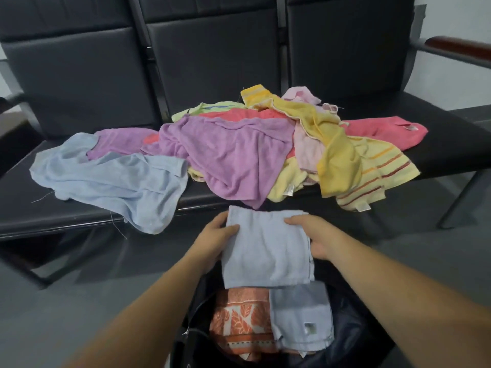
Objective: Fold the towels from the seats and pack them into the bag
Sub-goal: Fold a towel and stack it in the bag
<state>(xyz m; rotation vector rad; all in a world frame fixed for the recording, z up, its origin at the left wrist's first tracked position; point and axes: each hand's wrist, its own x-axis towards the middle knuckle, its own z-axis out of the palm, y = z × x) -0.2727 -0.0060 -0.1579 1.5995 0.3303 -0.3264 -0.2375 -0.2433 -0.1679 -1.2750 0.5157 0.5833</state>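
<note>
left hand (215, 235) and right hand (310, 235) grip the folded blue towel (265, 251) by its 2 side edges, fingers curled round the cloth. it is held above the open black bag (353, 328), which holds 2 folded items: orange patterned towel (239, 322) and grey-blue towel (300, 320). unfolded towels (225, 152) lie heaped on the seats (79, 203).

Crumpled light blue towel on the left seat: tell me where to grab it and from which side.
Probably pinch the light blue towel at its corner hanging off the seat, coming from the front: that part hangs free and lies nearest.
</note>
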